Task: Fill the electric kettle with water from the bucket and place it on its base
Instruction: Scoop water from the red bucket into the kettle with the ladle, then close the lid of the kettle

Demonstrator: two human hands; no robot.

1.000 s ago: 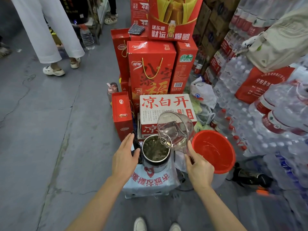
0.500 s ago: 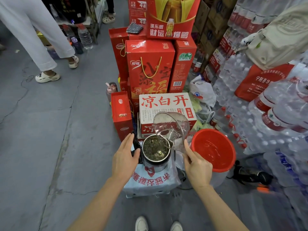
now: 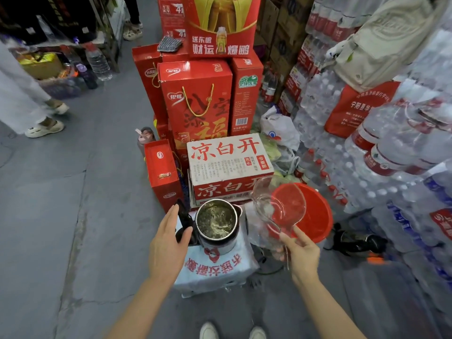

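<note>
Since earlier frames, clear scoop [image 3: 276, 211] swinging right from kettle mouth toward red bucket [image 3: 315, 216], lower right of centre. Right hand [image 3: 299, 255] gripping scoop handle. Left hand [image 3: 168, 245] holding fingers spread, seemingly resting against black handle. Open kettle [image 3: 217, 226] standing at lower centre, holding water, on white stand [image 3: 215, 270].

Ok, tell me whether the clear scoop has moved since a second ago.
Yes. The clear scoop in the right hand has swung right, off the kettle mouth and over the red bucket.
</note>
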